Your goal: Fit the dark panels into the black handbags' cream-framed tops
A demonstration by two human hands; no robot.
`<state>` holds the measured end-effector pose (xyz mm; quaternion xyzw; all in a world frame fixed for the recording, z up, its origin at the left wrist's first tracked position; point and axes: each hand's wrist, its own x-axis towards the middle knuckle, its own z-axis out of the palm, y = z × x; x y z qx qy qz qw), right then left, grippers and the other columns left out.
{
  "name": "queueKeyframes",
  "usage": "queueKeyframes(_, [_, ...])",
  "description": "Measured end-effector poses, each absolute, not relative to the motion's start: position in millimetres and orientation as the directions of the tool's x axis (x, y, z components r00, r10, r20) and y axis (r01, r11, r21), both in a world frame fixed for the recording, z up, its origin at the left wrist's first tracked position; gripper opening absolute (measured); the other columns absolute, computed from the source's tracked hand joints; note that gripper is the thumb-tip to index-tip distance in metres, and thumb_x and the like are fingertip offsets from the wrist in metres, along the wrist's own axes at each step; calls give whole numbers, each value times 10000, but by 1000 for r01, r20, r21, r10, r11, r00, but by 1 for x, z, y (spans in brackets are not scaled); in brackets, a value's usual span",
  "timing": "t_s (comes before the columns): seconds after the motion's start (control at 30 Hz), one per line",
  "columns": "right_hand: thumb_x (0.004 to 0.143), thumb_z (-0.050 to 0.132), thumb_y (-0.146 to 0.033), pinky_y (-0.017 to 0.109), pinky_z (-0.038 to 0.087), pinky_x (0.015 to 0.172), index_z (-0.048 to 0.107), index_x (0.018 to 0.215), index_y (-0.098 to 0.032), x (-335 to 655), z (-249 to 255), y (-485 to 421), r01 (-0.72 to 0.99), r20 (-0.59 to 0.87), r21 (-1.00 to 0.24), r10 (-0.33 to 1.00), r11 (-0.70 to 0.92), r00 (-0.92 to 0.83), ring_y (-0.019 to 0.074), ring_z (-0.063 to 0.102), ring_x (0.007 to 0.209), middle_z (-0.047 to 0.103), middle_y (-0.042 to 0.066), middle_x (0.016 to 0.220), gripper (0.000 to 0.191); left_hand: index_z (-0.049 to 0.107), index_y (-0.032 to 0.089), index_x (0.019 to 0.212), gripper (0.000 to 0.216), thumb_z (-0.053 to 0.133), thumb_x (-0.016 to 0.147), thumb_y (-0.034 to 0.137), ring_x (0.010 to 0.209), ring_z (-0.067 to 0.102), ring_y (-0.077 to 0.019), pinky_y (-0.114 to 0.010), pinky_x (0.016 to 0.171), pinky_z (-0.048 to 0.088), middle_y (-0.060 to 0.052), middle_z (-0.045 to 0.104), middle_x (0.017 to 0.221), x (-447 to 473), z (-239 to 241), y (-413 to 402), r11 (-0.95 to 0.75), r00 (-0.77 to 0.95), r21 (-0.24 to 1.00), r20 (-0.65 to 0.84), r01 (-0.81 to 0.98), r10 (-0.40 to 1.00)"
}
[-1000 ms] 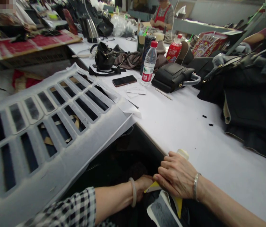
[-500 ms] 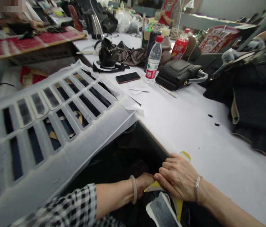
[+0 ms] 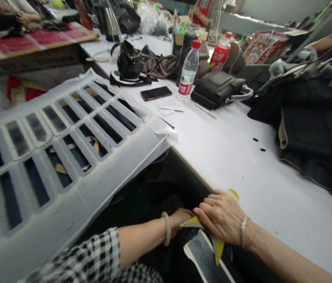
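Pressing yellow piece, white table, workshop

Smooth matt white tabletop

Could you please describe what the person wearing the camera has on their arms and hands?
The left hand is bare, with a pale, smooth bangle round the wrist and a black-and-white checked sleeve that ends partway down the forearm. The right hand is bare too, with a thin silver-coloured bracelet at the wrist; no sleeve shows on that forearm. No gloves or rings can be made out.
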<state>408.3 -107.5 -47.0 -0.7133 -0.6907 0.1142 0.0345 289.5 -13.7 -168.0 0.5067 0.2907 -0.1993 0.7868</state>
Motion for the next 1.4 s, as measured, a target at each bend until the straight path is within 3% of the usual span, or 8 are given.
queueKeyframes(0.17, [1031,281,-346,367,212,672,554,708,-216,407,-46,-108,977,-128,-198,990,-78,53,149,504,612,608,-2,651,442,653,152,1234,508,476,941,527,1220,558,-292,-410,1106,330,-90,702,1190,279,-108,35,226,835,832,-539,507,113])
queueKeyframes(0.33, [1022,278,-346,364,203,648,566,718,-218,406,-51,-111,975,-83,-209,995,-73,57,146,474,586,605,-6,644,437,337,93,1515,817,342,934,667,1460,293,-301,-446,1208,181,-174,321,1580,264,-53,41,-83,922,925,-377,370,-86])
queueKeyframes(0.57, [1018,272,-353,371,172,640,585,733,-222,400,-51,-116,967,-73,-230,992,-114,100,149,449,578,610,-8,647,444,514,211,1347,562,205,1011,537,1314,484,-244,-488,1186,220,-112,542,1409,265,-39,24,-195,964,962,-221,190,-150])
queueKeyframes(0.8, [1017,265,-370,372,153,646,559,679,-217,386,-54,-125,942,-96,-246,973,-227,209,148,444,574,620,1,638,474,575,157,1126,591,168,1001,566,1094,585,-245,-528,1154,241,-120,648,1123,261,-41,21,-326,948,923,-269,203,-171])
queueKeyframes(0.9, [1014,271,-380,370,149,643,558,659,-212,375,-51,-130,929,-105,-234,957,-288,270,145,469,570,633,9,633,486,608,172,1108,633,178,980,618,1095,579,-247,-491,1122,307,-106,657,1146,260,-45,21,-236,938,943,-283,234,-201])
queueKeyframes(1.13, [1044,239,-337,364,151,640,616,698,-225,354,-40,-144,890,-85,-179,908,-418,410,156,574,588,666,0,637,524,731,102,1074,577,415,948,568,1057,633,-256,-408,1024,417,-109,735,1047,265,-59,29,358,892,821,-370,445,-260])
queueKeyframes(1.27, [1048,240,-336,364,173,651,618,691,-219,351,-41,-153,872,-105,-175,889,-457,445,168,607,615,669,5,649,532,725,70,1140,451,647,762,305,1024,643,-251,-382,1001,412,-129,743,1083,269,-62,33,318,874,814,-445,486,-196])
queueKeyframes(1.4, [1048,226,-346,367,202,671,606,676,-221,349,-42,-155,862,-110,-180,881,-473,461,177,615,634,662,6,648,547,728,66,1141,509,648,683,273,857,646,-231,-383,892,447,-127,760,975,274,-59,32,264,845,803,-496,534,-199])
